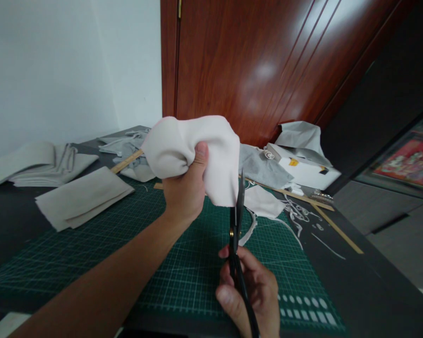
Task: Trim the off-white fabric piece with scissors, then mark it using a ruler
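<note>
My left hand (186,188) is closed on a piece of off-white fabric (218,136), its thumb pressed on top, and holds it up above the cutting mat. The fabric bulges and folds around the thumb. In my right hand (254,286) is a pair of black scissors (240,211) with a brass-coloured pivot, pointing away from me. Their slightly parted blades are at the right edge of the fabric. A thin cut strip (249,227) curls on the mat just behind the scissors.
A green cutting mat (190,263) covers much of the dark table (341,272). Folded fabric pieces (86,197) lie at left. A flat fabric piece (264,201), scraps (299,211) and wooden rulers (338,230) lie right. A white box (303,164) stands at the back right, before a wooden door (239,61).
</note>
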Demonstrator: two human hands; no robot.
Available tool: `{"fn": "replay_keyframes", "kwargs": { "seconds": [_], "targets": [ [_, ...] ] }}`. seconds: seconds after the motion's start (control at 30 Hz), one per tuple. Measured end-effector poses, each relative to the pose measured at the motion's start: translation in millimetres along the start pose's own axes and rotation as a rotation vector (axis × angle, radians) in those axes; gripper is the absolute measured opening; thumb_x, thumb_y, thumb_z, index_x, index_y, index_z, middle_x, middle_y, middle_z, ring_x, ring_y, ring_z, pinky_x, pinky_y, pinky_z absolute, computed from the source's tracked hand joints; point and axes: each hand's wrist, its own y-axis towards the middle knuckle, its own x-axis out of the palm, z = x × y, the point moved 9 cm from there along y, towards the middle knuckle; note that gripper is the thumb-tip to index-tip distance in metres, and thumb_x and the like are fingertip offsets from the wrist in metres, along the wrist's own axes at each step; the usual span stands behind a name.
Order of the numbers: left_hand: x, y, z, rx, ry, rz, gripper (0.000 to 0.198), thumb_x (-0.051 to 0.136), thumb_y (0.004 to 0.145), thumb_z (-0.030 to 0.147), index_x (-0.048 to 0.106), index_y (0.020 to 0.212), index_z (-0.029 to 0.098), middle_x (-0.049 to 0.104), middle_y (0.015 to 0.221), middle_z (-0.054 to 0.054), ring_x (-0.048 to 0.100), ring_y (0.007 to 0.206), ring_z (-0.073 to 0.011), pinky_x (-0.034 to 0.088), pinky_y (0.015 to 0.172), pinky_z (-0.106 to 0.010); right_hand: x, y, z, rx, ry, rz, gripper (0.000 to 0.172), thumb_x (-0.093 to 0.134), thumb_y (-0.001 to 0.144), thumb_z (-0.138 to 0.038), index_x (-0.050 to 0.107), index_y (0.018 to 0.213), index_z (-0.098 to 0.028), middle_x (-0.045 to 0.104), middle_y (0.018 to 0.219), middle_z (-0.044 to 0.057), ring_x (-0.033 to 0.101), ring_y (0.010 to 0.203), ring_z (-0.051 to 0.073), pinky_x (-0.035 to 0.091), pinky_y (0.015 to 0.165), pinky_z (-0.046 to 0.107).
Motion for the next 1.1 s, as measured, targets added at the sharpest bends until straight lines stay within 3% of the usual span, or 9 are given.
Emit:
{"fn": "replay_keyframes", "kwargs": {
  "seconds": [0.17, 0.4, 0.73, 1.1],
  "targets": [
    [1.6, -2.5, 6.4, -0.007, 0.003, 0.008, 0.046, 0.089, 0.088, 0.047, 0.078, 0.124, 0.022, 0.08, 0.132, -0.005, 0.071, 0.13, -0.0213, 0.052, 0.122, -0.035, -2.1, -0.5, 0.9, -0.017, -0.007, 0.006, 0.06, 0.098, 0.068, -0.062, 0.078, 0.11, -0.025, 0.051, 0.065, -0.007, 0.035, 0.058, 0.013, 0.027, 0.055, 0.029],
    [0.8, -3.2, 6.9, -0.01, -0.023, 0.02, 0.046, 0.09, 0.086, 0.046, 0.079, 0.123, 0.023, 0.081, 0.131, -0.004, 0.072, 0.129, -0.0196, 0.055, 0.118, -0.031, 0.2, 0.2, -0.1, -0.014, 0.001, -0.016, 0.057, 0.098, 0.069, -0.062, 0.078, 0.108, -0.025, 0.049, 0.064, -0.007, 0.032, 0.057, 0.013, 0.025, 0.055, 0.029],
    [0.3, -2.1, 7.0, -0.007, 0.012, 0.009, 0.046, 0.089, 0.087, 0.048, 0.077, 0.124, 0.023, 0.078, 0.136, -0.005, 0.069, 0.134, -0.0214, 0.05, 0.123, -0.037, 0.0, 0.2, 1.7, 0.024, -0.005, -0.042, 0.054, 0.099, 0.07, -0.059, 0.078, 0.107, -0.025, 0.05, 0.064, -0.007, 0.031, 0.055, 0.011, 0.021, 0.048, 0.025],
    [2.7, -2.0, 8.0, 0.011, 0.006, 0.004, 0.041, 0.088, 0.089, 0.045, 0.077, 0.123, 0.024, 0.079, 0.134, -0.004, 0.071, 0.132, -0.0194, 0.052, 0.121, -0.033, -2.2, 0.0, 3.0, 0.01, -0.036, -0.026, 0.048, 0.098, 0.071, -0.052, 0.079, 0.105, -0.024, 0.05, 0.063, -0.007, 0.032, 0.051, 0.01, 0.024, 0.044, 0.023]
  ]
}}
